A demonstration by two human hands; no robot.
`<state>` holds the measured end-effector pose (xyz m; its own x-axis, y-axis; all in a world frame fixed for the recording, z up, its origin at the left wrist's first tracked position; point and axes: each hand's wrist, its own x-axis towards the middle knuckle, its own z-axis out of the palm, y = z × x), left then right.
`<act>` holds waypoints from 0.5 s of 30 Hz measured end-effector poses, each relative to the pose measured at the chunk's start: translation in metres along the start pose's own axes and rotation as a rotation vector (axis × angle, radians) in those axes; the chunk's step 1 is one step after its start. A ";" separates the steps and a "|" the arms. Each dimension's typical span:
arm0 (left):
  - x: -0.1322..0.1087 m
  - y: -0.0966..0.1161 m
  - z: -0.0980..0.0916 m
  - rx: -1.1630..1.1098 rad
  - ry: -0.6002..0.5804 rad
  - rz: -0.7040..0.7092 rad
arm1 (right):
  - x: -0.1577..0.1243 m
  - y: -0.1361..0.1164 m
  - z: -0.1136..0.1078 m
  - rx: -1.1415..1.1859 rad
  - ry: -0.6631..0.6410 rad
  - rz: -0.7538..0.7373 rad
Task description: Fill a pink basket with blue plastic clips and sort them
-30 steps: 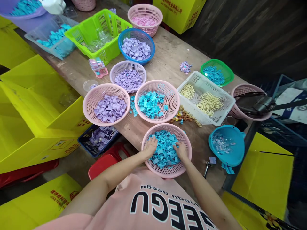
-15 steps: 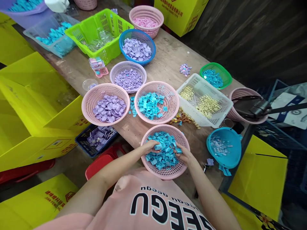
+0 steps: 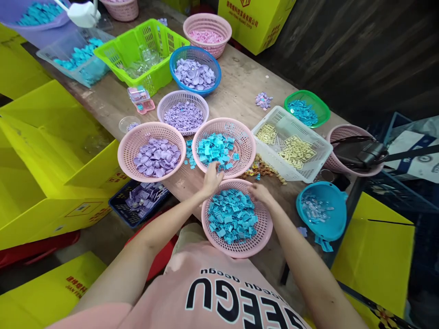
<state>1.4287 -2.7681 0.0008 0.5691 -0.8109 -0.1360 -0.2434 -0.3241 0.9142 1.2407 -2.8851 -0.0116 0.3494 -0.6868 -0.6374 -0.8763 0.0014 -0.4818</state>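
A near pink basket [image 3: 262, 230], full of blue plastic pieces [image 3: 231, 214], stands on the table edge before my body. My left hand [image 3: 213, 179] is over the front rim of a second pink basket [image 3: 247, 137], which holds blue square pieces [image 3: 214, 148]. Its fingers are bent together by those pieces; whether one is between them is hard to see. At the near basket's far right rim, my right hand [image 3: 261, 193] has its fingers curled inward, and whatever they may hold is hidden.
Left of these is a pink basket [image 3: 125, 157] of purple pieces. A white basket [image 3: 291, 132] with cream frames stands to the right, beside small brown pieces [image 3: 265, 171]. Farther right is a blue bowl [image 3: 338, 214] of clear parts. Yellow cartons [image 3: 68, 183] stand left.
Both hands have left the pieces in the near basket. My left hand has moved forward to the second pink basket; my right has moved up to the near basket's far rim.
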 end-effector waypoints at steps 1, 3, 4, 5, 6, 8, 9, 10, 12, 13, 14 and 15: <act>-0.018 -0.009 0.007 0.063 -0.107 0.024 | -0.003 0.015 0.013 -0.118 0.019 0.023; -0.055 -0.027 0.026 0.216 -0.340 0.036 | -0.010 0.040 0.039 -0.282 0.079 0.010; -0.072 -0.035 0.036 0.301 -0.434 0.026 | -0.014 0.049 0.051 -0.338 0.113 -0.014; -0.085 -0.042 0.045 0.373 -0.500 0.008 | -0.017 0.056 0.060 -0.393 0.140 -0.042; -0.095 -0.048 0.053 0.434 -0.546 -0.004 | -0.019 0.060 0.066 -0.425 0.153 -0.072; -0.102 -0.054 0.063 0.502 -0.600 0.001 | -0.019 0.063 0.070 -0.397 0.144 -0.137; -0.101 -0.055 0.067 0.518 -0.622 0.019 | -0.018 0.064 0.069 -0.353 0.138 -0.171; -0.098 -0.055 0.070 0.528 -0.647 0.042 | -0.017 0.065 0.066 -0.299 0.133 -0.198; -0.090 -0.054 0.074 0.550 -0.690 0.073 | -0.016 0.067 0.059 -0.186 0.134 -0.209; -0.086 -0.053 0.076 0.565 -0.700 0.078 | -0.016 0.069 0.056 -0.136 0.137 -0.197; -0.083 -0.053 0.079 0.579 -0.701 0.077 | -0.017 0.072 0.053 -0.092 0.143 -0.185; -0.081 -0.052 0.082 0.589 -0.693 0.074 | -0.019 0.074 0.050 -0.057 0.154 -0.181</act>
<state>1.3306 -2.7255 -0.0669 -0.0171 -0.8888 -0.4579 -0.7304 -0.3016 0.6127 1.1856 -2.8355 -0.0654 0.4511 -0.7752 -0.4423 -0.8231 -0.1697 -0.5420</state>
